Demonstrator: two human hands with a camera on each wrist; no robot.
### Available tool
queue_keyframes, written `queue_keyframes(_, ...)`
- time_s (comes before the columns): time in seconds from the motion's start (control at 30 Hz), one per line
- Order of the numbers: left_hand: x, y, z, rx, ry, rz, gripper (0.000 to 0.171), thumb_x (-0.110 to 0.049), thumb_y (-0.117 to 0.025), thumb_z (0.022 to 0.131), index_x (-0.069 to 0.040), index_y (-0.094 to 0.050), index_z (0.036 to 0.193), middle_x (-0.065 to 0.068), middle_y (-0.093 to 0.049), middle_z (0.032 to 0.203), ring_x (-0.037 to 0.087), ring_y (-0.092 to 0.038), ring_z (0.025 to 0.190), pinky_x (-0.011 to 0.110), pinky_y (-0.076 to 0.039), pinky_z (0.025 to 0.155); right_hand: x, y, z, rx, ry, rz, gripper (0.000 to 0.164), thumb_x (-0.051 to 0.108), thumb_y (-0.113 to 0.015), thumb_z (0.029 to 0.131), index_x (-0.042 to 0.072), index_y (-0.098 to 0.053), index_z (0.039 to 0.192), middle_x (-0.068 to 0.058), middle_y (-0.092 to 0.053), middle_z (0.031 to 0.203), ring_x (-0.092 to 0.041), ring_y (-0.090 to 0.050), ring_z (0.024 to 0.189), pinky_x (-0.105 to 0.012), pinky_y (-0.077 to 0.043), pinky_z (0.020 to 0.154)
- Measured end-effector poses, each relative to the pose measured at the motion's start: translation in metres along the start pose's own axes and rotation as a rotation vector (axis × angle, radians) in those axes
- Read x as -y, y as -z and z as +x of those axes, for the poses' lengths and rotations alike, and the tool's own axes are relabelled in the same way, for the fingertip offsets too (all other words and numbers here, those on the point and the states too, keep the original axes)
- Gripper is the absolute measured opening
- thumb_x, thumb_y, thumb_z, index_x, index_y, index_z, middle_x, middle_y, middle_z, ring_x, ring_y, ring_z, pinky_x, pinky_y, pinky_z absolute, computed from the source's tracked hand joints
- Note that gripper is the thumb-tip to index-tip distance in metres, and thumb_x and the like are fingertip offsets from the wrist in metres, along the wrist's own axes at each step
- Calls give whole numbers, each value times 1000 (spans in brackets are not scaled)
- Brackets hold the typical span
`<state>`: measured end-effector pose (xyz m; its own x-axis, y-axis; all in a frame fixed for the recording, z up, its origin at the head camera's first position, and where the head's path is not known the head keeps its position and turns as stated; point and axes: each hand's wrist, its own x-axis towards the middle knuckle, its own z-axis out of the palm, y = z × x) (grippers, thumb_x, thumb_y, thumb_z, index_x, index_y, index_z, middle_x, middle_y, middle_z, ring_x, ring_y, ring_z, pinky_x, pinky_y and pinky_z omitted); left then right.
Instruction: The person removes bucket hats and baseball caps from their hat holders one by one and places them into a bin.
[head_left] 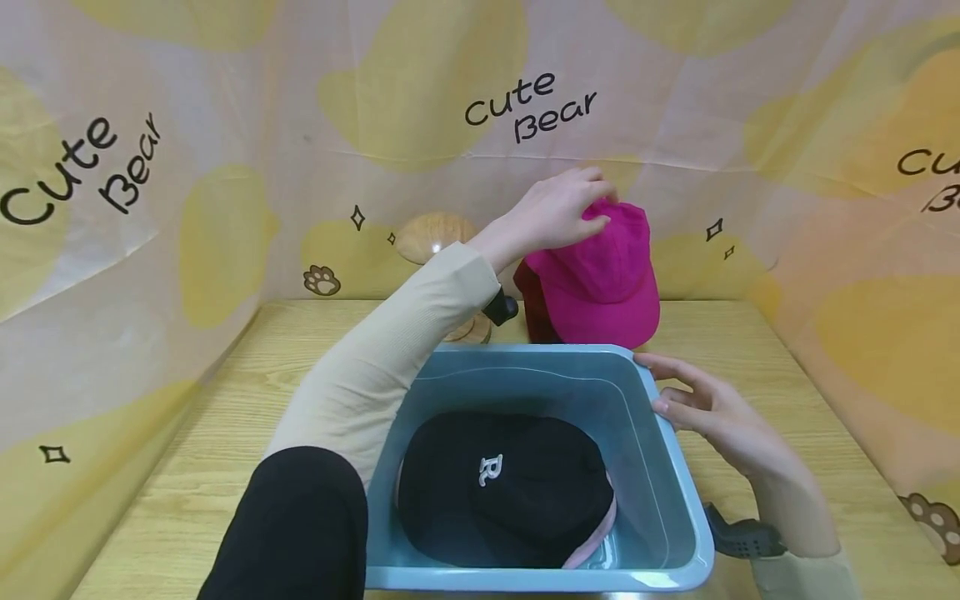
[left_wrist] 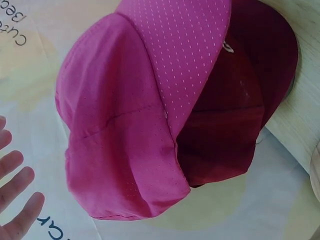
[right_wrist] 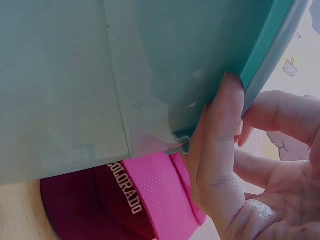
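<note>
My left hand (head_left: 558,208) reaches over the top of a bright pink cap (head_left: 600,275). In the left wrist view its spread fingers (left_wrist: 17,185) stay apart from the pink cap. A dark red cap (left_wrist: 220,135) sits against the pink one; its white COLORADO lettering shows in the right wrist view. My right hand (head_left: 720,417) grips the far right corner of a light blue tub (head_left: 678,500), thumb and fingers at the rim. Inside the tub lies a black cap (head_left: 510,492) with a white R, and a pink edge shows beneath it.
A wooden stand with a round top (head_left: 435,237) is behind the tub, partly hidden by my left forearm. Printed cloth (head_left: 420,100) hangs around the back and sides of the wooden table (head_left: 202,467).
</note>
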<state>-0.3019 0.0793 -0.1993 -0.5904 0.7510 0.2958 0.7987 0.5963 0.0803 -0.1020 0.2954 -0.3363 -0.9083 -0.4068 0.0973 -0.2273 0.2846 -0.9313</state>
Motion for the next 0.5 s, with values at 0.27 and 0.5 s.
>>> queue_keyframes(0.27,7,-7,11,-14,58,21,31,-23,-51,94,-18,-61,123,0,-58,122,14,-55,108,31,-47,89,0,-1,0,-7,-11,-4,53,2,-48,95,6,-34,147,-6,-48,132,-21,-69,89,-34,-55,80)
queue_keyframes(0.5,11,-18,21,-25,95,28,30,-22,-51,94,-19,-60,123,-2,-58,120,14,-56,110,30,-47,91,1,-1,0,-9,-12,-3,53,2,-48,95,6,-34,147,-4,-48,132,-20,-69,92,-33,-55,80)
